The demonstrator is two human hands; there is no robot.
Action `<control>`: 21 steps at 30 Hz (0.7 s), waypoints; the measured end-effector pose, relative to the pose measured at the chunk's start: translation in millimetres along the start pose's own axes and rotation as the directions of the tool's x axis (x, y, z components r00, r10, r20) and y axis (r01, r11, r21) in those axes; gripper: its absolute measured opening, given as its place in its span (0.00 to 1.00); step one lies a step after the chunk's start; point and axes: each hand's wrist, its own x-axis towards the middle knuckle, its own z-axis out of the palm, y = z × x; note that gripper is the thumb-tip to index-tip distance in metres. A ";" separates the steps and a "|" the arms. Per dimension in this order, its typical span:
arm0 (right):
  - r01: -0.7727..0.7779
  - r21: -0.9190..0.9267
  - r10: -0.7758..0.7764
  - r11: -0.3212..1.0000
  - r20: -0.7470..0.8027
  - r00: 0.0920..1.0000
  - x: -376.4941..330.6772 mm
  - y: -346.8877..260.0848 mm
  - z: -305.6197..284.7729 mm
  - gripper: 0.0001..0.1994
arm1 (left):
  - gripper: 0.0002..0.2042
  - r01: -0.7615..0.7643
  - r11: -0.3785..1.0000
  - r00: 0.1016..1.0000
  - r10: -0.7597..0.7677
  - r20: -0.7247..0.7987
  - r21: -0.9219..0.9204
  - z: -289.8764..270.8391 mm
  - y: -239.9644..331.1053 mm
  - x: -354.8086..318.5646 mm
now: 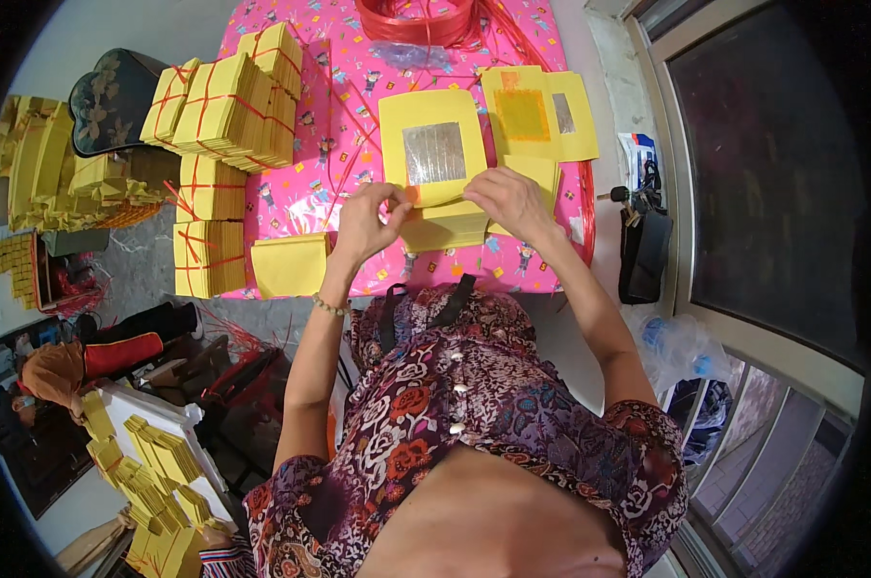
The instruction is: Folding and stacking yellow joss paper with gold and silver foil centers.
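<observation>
A yellow joss paper sheet [392, 135] with a silver foil square lies flat on top of a short stack of yellow paper [445, 234]. Its near edge is pinched between the fingers of my left hand [365, 223] at the left corner, beside a small orange patch. Toward the right end of that edge, my right hand [509, 200] also pinches the sheet, which is slightly lifted there. Right of it lie a yellow sheet with an orange-gold square [525, 116] and another with a silver patch [563, 114].
Tied yellow paper bundles [219, 106] are piled at the table's left, near a loose yellow stack [289, 265]. A red ribbon coil [421, 24] sits at the back of the pink tablecloth [358, 67]. At lower left, another person's hand touches yellow paper on a white table [156, 400].
</observation>
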 end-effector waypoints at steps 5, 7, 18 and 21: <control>0.004 -0.014 -0.005 1.000 -0.063 0.998 12.7 -14.7 -10.7 0.06 | 0.13 -0.269 0.929 0.963 0.261 0.066 0.252 10.0 28.1 10.0; -0.013 0.023 0.016 1.000 -0.133 0.991 15.1 -15.2 -7.8 0.08 | 0.16 -0.287 0.911 0.957 0.285 0.052 0.296 17.0 30.2 15.4; -0.136 0.939 0.509 0.315 -0.046 0.860 20.3 -8.5 15.3 0.41 | 0.14 0.069 0.921 0.997 -0.056 0.045 -0.383 -9.5 65.2 13.0; -0.128 0.980 0.453 0.150 0.047 0.890 17.7 -17.2 8.3 0.46 | 0.16 0.212 0.530 0.975 -0.061 0.212 -0.821 -11.3 75.2 9.4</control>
